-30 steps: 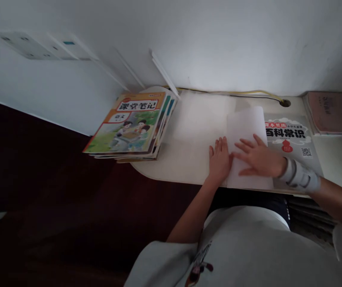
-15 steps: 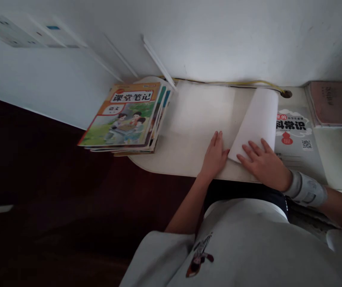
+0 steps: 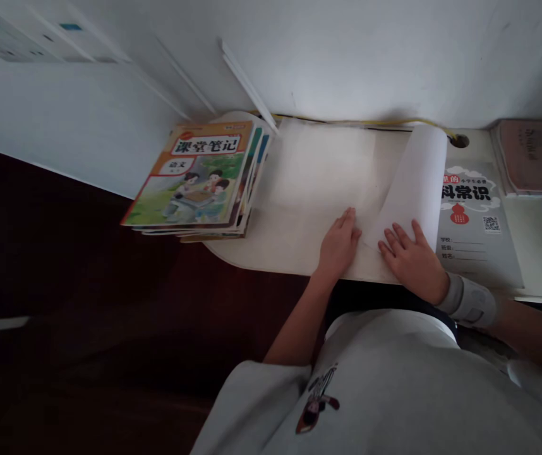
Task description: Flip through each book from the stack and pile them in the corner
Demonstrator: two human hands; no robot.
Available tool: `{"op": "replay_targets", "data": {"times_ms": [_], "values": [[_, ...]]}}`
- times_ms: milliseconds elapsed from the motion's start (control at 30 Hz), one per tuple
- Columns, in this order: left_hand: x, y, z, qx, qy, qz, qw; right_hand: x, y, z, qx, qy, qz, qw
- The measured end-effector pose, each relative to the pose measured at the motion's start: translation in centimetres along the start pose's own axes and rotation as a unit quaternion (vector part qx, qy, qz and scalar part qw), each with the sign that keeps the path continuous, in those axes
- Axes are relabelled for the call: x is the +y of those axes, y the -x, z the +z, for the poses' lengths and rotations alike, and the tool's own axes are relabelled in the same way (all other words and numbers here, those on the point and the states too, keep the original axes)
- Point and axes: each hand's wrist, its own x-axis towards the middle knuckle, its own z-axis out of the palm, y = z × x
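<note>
Fingers (image 3: 400,239) of the right hand (image 3: 412,264) lie spread and open on the near part of a large white paper sheet (image 3: 328,183); no pinch seen. Left hand (image 3: 340,245) also open, fingertips beside the foot of the raised part, pressing flat, with nothing gripped. Sheet rests on a pale rounded desk (image 3: 252,256), its right portion lifted into a tall curl (image 3: 415,183) that reaches the far edge near a cable hole (image 3: 459,141). Change since 1 s ago: the curl stands taller, and the lower lines for school, class and name on a grey book (image 3: 477,218) are now uncovered. Grey brace (image 3: 467,300) on right wrist. Left of the sheet, a stack of workbooks (image 3: 190,177); far right, a pinkish book (image 3: 534,158). Cannot tell whether the right fingertips reach under the curl. Grey book's title is cut off by the curl; lower workbooks show only as edges.
</note>
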Motion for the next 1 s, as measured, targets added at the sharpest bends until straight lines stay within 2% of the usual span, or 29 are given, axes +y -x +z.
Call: {"op": "replay_targets", "data": {"times_ms": [233, 333, 433, 500, 600, 633, 700, 800, 900, 1000], "values": [[-0.4, 0.1, 0.5, 0.063, 0.043, -0.015, 0.997, -0.5, -0.8, -0.3, 0.006, -0.003, 0.001, 1.000], [-0.4, 0.1, 0.5, 0.076, 0.059, -0.031, 0.995, -1.4, -1.2, -0.2, 0.021, -0.045, -0.047, 0.998], [-0.5, 0.1, 0.5, 0.063, 0.049, -0.015, 0.997, -1.9, -0.9, -0.3, 0.033, -0.104, -0.098, 0.989], [-0.5, 0.1, 0.5, 0.046, 0.024, 0.005, 0.999, -1.2, -0.8, -0.8, 0.028, -0.149, -0.137, 0.979], [-0.4, 0.1, 0.5, 0.019, -0.013, 0.017, 1.000, 2.4, -2.1, -2.1, 0.022, -0.229, -0.173, 0.958], [-0.3, 0.1, 0.5, 0.015, -0.020, 0.017, 1.000, 4.1, -3.3, -2.4, 0.030, -0.243, -0.144, 0.959], [-0.2, 0.1, 0.4, 0.011, -0.026, 0.017, 0.999, 7.9, -6.4, -2.6, 0.048, -0.216, -0.013, 0.975], [-0.2, 0.1, 0.3, 0.011, -0.024, 0.011, 1.000, 12.5, -12.0, -1.4, 0.013, -0.162, 0.126, 0.979], [-0.2, 0.2, 0.2, 0.014, -0.019, 0.009, 1.000, 14.3, -15.7, 0.3, -0.058, -0.137, 0.170, 0.974], [-0.3, 0.2, 0.2, 0.032, -0.019, 0.018, 0.999, 14.2, -16.4, 1.3, -0.123, -0.113, 0.157, 0.973]]}}
